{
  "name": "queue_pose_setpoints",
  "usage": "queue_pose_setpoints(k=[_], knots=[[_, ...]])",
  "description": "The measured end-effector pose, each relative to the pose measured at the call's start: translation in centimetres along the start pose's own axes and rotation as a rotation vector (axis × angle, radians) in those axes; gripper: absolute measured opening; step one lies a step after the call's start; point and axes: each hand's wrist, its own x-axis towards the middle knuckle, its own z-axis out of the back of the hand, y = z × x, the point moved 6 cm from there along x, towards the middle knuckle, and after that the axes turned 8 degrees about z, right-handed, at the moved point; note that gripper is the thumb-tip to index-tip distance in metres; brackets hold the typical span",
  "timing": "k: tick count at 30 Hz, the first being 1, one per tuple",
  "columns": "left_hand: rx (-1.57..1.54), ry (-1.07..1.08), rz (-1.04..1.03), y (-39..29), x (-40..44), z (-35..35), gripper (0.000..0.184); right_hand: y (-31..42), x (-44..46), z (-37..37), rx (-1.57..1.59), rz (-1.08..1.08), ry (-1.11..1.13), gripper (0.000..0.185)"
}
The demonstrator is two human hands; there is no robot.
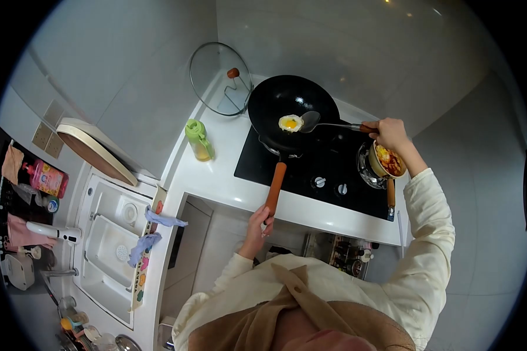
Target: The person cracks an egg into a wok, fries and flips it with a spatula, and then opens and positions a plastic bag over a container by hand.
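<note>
Two hands: both clenched on handles, none released.
Left hand (256, 233): fingers wrapped around the lower end of the orange-brown wok handle (276, 186).
Right hand (389, 133): fingers gripping the dark wooden end of the metal turner (337, 124), above the saucepan side of the hob.
Turner head: inside the wok, at the right edge of the egg; whether it touches cannot be told.
Fried egg (291, 123): in the wok, towards its near side, yolk yellow, white around it.
Wok (293, 93): black, on the left part of the black hob (298, 175), handle pointing towards the person.
Saucepan (377, 165): on the right burner, holding red and yellow food (390, 159); handle towards the front edge.
Hob knobs (320, 182): two, between the pans, near the front.
Glass lid (208, 79): upright in the corner, behind and left of the wok.
Bottle (200, 140): green top, yellowish contents, standing on the white counter (187, 172) left of the hob.
Sink (108, 243): white, far left; two bluish cloths (165, 218) over its counter-side edge.
Round board (93, 153): leaning against the wall behind the sink.
</note>
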Motion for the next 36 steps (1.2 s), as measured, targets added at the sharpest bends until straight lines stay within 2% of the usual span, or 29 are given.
queue_pose_setpoints(k=[4,7,11,17,24,36], knots=[[-0.007,-0.008,0.012,0.2,0.2,0.2,0.022,0.4,-0.5,1.7,-0.038,-0.020,0.070,0.035],[0.009,-0.011,0.020,0.1,0.1,0.3,0.024,0.9,-1.1,3.1,0.028,0.046,0.009,0.030],[0.052,-0.005,0.030,-0.3,-0.1,0.1,0.025,2.9,-1.5,4.5,0.089,0.017,0.114,0.023],[0.099,0.036,0.072,-0.8,-0.3,-0.3,0.024,9.8,0.4,4.0,0.131,-0.008,0.161,0.025],[0.136,0.129,0.101,-1.0,-0.1,0.1,0.021,16.1,1.9,6.1,0.101,-0.079,0.320,0.028],[0.123,0.254,0.163,-1.2,0.4,0.5,0.029,19.7,4.5,5.1,0.170,-0.195,0.335,0.031]])
